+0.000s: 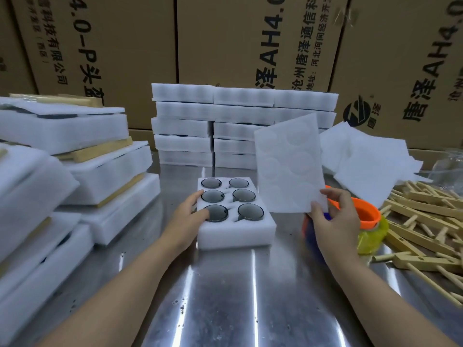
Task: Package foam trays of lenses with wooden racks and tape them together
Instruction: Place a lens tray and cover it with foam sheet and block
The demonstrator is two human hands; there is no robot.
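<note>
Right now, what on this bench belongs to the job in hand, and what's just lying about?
In the job: foam tray of six lenses, under the left hand; foam sheet pinched in the right hand; wooden racks; tape dispenser.
Lying about: cardboard boxes behind; stacked foam trays at the back; wrapped bundles on the left.

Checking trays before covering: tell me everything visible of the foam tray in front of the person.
The foam tray is a thick white block lying flat and uncovered on the metal table. Six round pockets, two columns of three, each hold a dark lens. The left hand rests on its left edge, fingertips on the near-left lens.
</note>
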